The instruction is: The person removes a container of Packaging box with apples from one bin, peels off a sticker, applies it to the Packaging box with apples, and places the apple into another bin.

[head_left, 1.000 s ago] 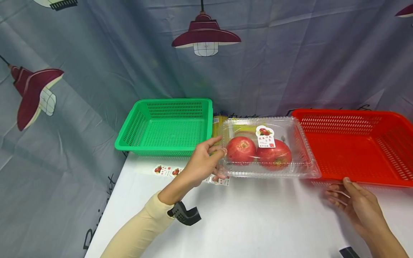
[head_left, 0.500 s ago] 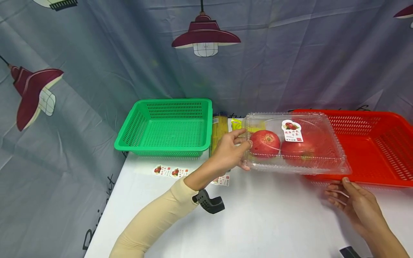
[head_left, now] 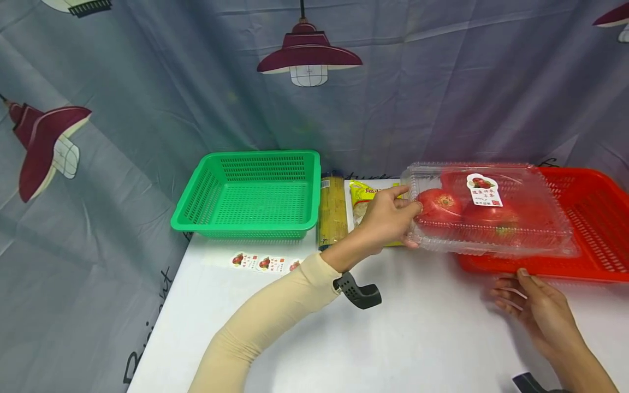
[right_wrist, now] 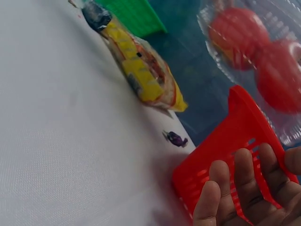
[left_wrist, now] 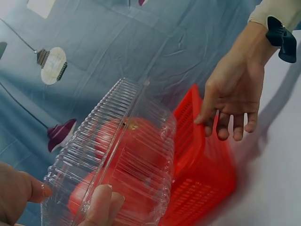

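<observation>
My left hand (head_left: pixel 390 218) pinches the left end of a clear plastic clamshell box (head_left: pixel 486 210) with red tomatoes (head_left: pixel 439 203) and a label inside, carried in the air over the left part of the red basket (head_left: pixel 589 229). In the left wrist view, thumb and fingers (left_wrist: pixel 101 205) grip the box (left_wrist: pixel 117 155) edge. My right hand (head_left: pixel 533 308) hovers with relaxed fingers over the white table just in front of the red basket; its fingertips (right_wrist: pixel 244 188) lie near the basket (right_wrist: pixel 225 150) corner, holding nothing.
A green basket (head_left: pixel 250 194) stands at the back left. A pack of spaghetti (head_left: pixel 332 210) and a yellow bag (head_left: pixel 366 196) lie between the baskets. A strip of tomato stickers (head_left: pixel 265 263) lies on the white table (head_left: pixel 393 338). A curtain hangs behind.
My left hand has carried the tomato box rightward and up, from the table between the baskets to above the red basket. The right hand has stayed nearly still.
</observation>
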{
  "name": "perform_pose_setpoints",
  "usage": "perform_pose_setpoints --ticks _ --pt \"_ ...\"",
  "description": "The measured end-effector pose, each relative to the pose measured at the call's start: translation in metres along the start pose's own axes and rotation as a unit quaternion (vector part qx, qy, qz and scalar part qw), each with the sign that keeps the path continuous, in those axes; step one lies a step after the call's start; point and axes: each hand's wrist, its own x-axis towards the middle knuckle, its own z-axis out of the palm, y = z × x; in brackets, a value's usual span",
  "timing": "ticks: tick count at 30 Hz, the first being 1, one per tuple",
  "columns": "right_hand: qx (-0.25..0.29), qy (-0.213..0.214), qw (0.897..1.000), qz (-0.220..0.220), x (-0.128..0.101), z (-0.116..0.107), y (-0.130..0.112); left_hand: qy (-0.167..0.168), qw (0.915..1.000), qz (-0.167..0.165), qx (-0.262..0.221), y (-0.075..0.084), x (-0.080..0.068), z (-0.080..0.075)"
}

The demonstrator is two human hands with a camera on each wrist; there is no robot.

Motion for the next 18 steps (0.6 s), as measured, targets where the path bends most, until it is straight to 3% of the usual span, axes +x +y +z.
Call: perform_pose_setpoints --ticks 12,18 --pt "-0.038 0.018 0.999 0.006 0.001 0.005 0.002 0.02 0.9998 0.004 0.002 -0.002 0.019 0.05" --pt "-0.035 0.012 0.999 -0.006 -0.001 0.006 0.005 0.039 0.9974 0.016 0.058 -0.006 0.026 0.071"
